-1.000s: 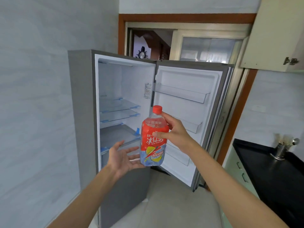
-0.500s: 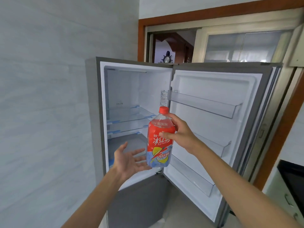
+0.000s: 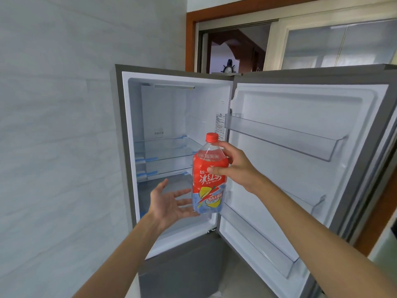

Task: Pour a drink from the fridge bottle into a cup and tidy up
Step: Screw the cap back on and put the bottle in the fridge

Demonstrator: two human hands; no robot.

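An ice tea bottle (image 3: 208,183) with a red cap and red label stands upright in the air before the open fridge (image 3: 171,130). My right hand (image 3: 233,166) grips its upper part from the right. My left hand (image 3: 169,203) is open, palm up, just left of the bottle's base, with its fingertips at the bottom edge. The fridge's upper compartment shows bare glass shelves (image 3: 169,149). No cup is in view.
The fridge door (image 3: 305,168) swings open to the right, carrying clear door bins (image 3: 285,136). A white tiled wall fills the left side. Behind the fridge is a wood-framed doorway (image 3: 232,48). A grey lower fridge door (image 3: 182,267) is shut.
The view has closed in on the fridge and turned left, so the black counter has left the frame. The bottle and both hands keep the same pose, now nearer the open compartment.
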